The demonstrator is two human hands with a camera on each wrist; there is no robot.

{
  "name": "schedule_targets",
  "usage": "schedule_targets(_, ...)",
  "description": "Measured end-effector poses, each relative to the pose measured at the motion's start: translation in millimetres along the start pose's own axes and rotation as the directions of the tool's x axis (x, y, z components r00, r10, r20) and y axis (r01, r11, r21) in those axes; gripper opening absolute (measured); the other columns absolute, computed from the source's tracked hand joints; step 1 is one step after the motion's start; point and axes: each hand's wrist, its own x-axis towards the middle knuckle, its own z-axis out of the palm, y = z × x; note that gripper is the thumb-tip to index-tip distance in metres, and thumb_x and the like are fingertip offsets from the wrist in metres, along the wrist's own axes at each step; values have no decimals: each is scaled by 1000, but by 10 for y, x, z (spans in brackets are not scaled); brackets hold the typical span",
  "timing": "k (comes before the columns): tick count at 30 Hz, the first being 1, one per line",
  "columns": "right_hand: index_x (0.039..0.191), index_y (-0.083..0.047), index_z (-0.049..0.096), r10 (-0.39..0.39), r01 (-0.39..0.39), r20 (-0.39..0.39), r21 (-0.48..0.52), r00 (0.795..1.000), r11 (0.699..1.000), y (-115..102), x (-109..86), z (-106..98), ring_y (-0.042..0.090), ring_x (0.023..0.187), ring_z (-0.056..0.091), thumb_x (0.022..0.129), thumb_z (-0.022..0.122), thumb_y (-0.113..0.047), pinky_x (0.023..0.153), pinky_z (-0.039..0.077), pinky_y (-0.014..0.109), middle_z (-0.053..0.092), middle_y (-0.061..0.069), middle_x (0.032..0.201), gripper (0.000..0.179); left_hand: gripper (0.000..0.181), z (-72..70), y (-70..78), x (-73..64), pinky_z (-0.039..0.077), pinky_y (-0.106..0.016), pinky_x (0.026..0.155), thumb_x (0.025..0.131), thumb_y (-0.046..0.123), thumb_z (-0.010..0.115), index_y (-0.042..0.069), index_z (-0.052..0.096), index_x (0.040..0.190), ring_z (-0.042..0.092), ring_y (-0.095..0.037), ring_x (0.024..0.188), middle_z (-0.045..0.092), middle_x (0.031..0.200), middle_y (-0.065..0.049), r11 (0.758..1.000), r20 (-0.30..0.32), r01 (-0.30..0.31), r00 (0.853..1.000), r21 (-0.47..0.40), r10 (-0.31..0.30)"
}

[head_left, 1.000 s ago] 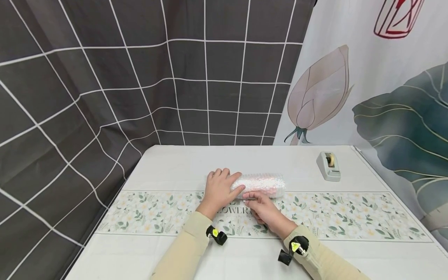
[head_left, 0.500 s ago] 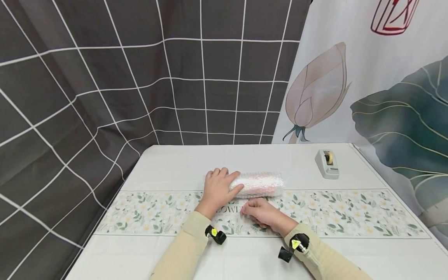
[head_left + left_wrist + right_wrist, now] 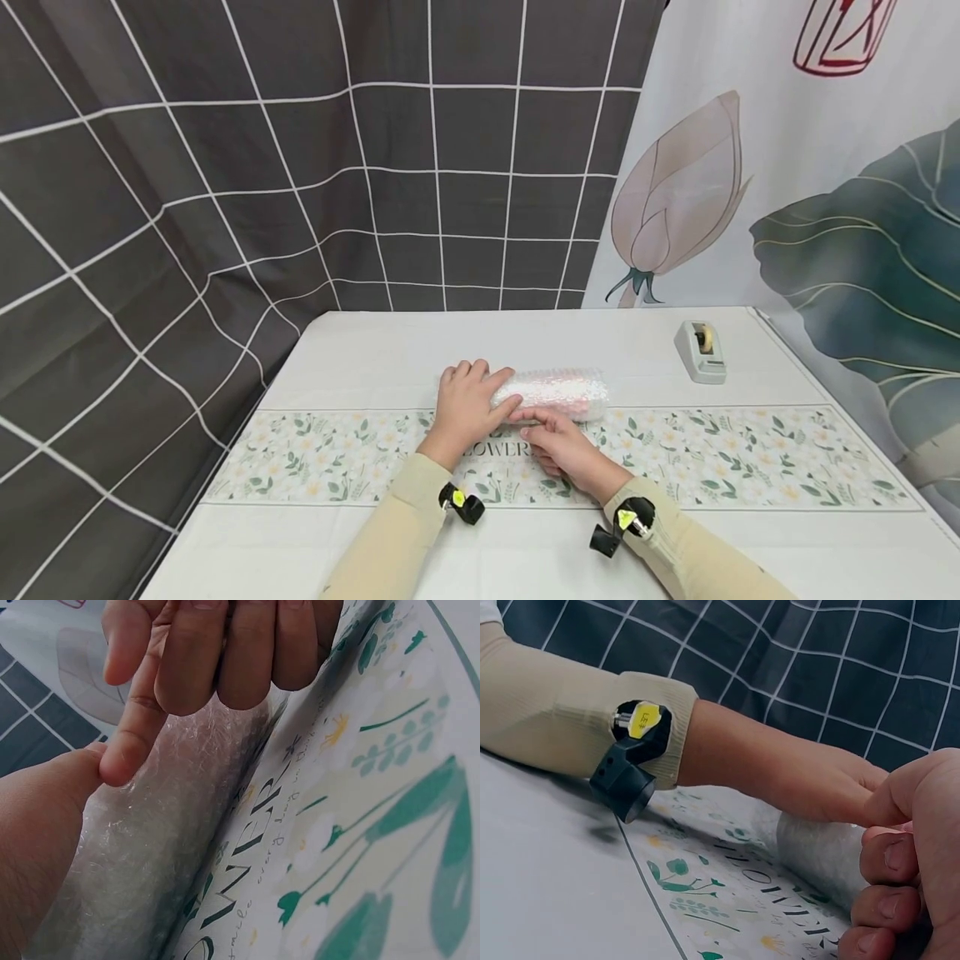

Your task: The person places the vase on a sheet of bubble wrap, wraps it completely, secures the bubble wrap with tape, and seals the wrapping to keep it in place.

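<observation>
A cylinder-shaped bundle in clear bubble wrap (image 3: 566, 390), pinkish inside, lies crosswise on the table. My left hand (image 3: 467, 408) holds its left end, fingers over the top and thumb along the near side. At the bundle's near side is my right hand (image 3: 566, 450), with the index finger reaching out to the left thumb. In the left wrist view this index fingertip (image 3: 120, 763) meets the thumb tip over the wrap (image 3: 150, 840), and the right hand's other fingers are bent. Most of the left fingers are hidden in the right wrist view.
A pale tape dispenser (image 3: 702, 352) with a yellowish roll stands at the back right of the table. The white cloth (image 3: 390, 350) has a flower-printed band (image 3: 712, 458) across it. A dark grid curtain (image 3: 480, 208) hangs behind and at the left.
My right hand drew back slightly from the bundle, fingertips together, then moved up to it again with the index finger extended. The left hand kept its hold on the bundle.
</observation>
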Motion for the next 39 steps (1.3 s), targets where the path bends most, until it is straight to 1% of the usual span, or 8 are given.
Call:
schedule_targets(13, 141, 6, 47, -10, 8, -22, -47, 1000, 999, 59, 43, -1, 5, 40, 29, 101, 49, -9, 38, 29, 20, 36, -9, 51, 43, 54, -2, 5, 8, 44, -49, 94, 98, 67, 44, 36, 60, 139, 54, -25, 102, 60, 114, -2, 1000, 6, -3, 1000, -1, 3)
schedule_targets(20, 134, 10, 53, 54, -55, -18, -124, 998, 991, 67, 31, 1, 6, 40, 32, 101, 50, -12, 39, 33, 21, 39, -6, 53, 39, 55, 5, 2, 9, 44, -49, 95, 98, 68, 42, 37, 60, 140, 54, -24, 103, 60, 114, -2, 1000, 4, -8, 1000, 6, 8)
schedule_targets(24, 123, 8, 61, 102, -97, 18, -173, 995, 980, 8, -3, -36, 8, 40, 34, 101, 53, -15, 40, 35, 22, 41, -4, 53, 33, 55, 5, 2, 2, 44, -49, 95, 98, 68, 41, 37, 59, 140, 54, -25, 104, 60, 115, -2, 1000, 9, -2, 1000, 7, 2)
schedule_targets(28, 114, 7, 65, 84, -65, 58, -281, 995, 958, -108, -34, -106, 10, 40, 39, 101, 55, -15, 41, 39, 25, 43, -2, 51, 27, 56, 5, -2, -2, 44, -49, 95, 98, 69, 41, 37, 59, 140, 54, -24, 105, 60, 116, -2, 1000, 14, 4, 1000, 8, -4)
schedule_targets(31, 113, 5, 67, 21, -1, 48, -388, 999, 922, -255, -46, -183, 11, 40, 42, 102, 53, -13, 41, 42, 27, 45, -1, 50, 25, 56, 9, -4, -1, 44, -48, 95, 97, 69, 41, 37, 59, 140, 53, -24, 104, 59, 115, -1, 1000, 12, 7, 1000, 13, -7)
schedule_targets(34, 108, -1, 70, -104, 87, -3, -518, 995, 851, -435, -37, -289, 10, 43, 43, 102, 54, -14, 43, 41, 26, 47, -2, 54, 22, 56, 14, -2, 3, 44, -48, 94, 97, 69, 40, 37, 59, 139, 53, -23, 103, 59, 114, -1, 1000, 13, 6, 1000, 19, -6)
schedule_targets(37, 101, -7, 71, -284, 174, -67, -652, 956, 738, -597, 2, -406, 8, 48, 41, 100, 58, -14, 47, 39, 25, 47, -6, 59, 15, 57, 17, -2, 6, 44, -48, 95, 97, 69, 40, 37, 59, 140, 53, -23, 103, 59, 114, -2, 1000, 19, 5, 1000, 24, -5)
schedule_targets(39, 97, -10, 71, -398, 203, -90, -747, 913, 633, -676, 34, -484, 8, 51, 41, 99, 62, -15, 49, 39, 26, 46, -7, 61, 11, 57, 18, -3, 7, 44, -48, 95, 98, 69, 39, 37, 59, 140, 53, -23, 104, 59, 115, -2, 1000, 24, 5, 1000, 24, -6)
